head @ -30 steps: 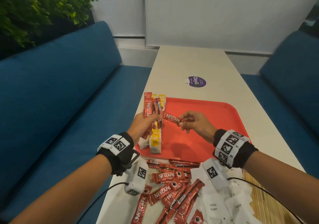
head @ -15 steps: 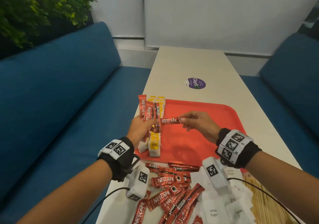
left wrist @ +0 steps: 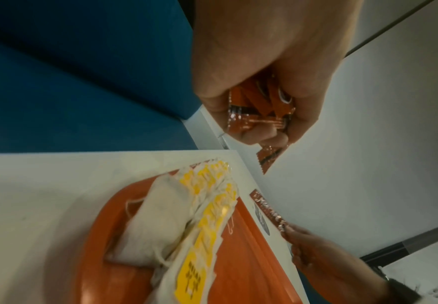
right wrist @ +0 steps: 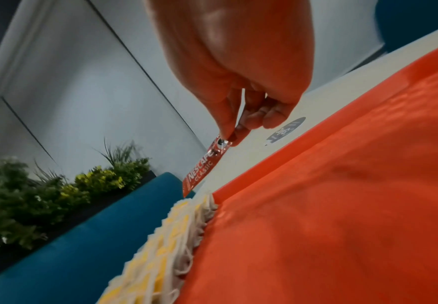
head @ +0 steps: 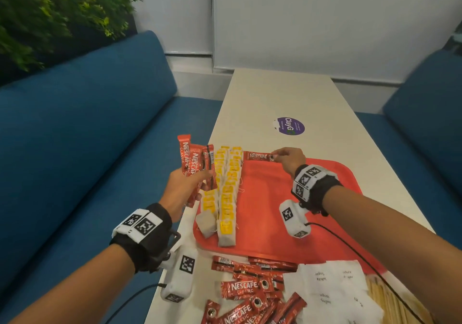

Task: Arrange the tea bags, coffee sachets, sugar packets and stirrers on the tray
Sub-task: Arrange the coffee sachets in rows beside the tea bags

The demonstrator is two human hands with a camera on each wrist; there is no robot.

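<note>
A red tray point(head: 312, 213) lies on the white table, with two rows of yellow-tagged tea bags point(head: 228, 193) along its left side. My left hand point(head: 185, 186) grips a fanned bunch of red coffee sachets point(head: 196, 163) just left of the tray; the wrist view shows their lower ends in my curled fingers point(left wrist: 262, 115). My right hand point(head: 287, 158) pinches one coffee sachet point(head: 258, 156) by its end over the tray's far left corner, beside the tea bags point(right wrist: 155, 253); the same sachet point(right wrist: 202, 170) shows in the right wrist view.
Loose coffee sachets point(head: 250, 291) lie on the table before the tray, with white sugar packets point(head: 332, 291) and wooden stirrers point(head: 390, 301) to their right. A purple sticker point(head: 291, 126) marks the far table. Blue benches point(head: 75, 148) flank both sides.
My right hand has drawn one sachet from the bunch and carried it to the tray's far left corner. My left hand has moved left with the bunch, uncovering the tea bags.
</note>
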